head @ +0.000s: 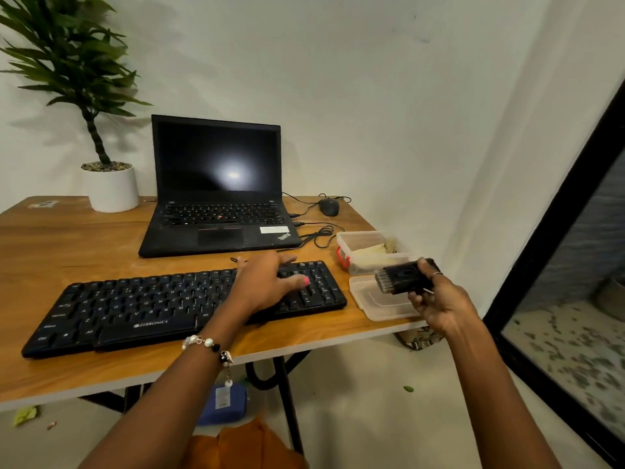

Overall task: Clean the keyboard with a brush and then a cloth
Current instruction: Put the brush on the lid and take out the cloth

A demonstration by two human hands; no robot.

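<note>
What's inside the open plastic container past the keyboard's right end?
The container holds a pale folded cloth. Its depths are hidden by the frosted wall and the brush in the right hand.

On the counter (50,238) the keyboard (152,302) lies at 6 o'clock, the laptop (220,204) behind it at 12. The plant pot (111,187) stands at 10, the mouse (329,207) at 1. At 3, right of the keyboard, sits a box (363,247), its lid (378,301) before it.
</note>
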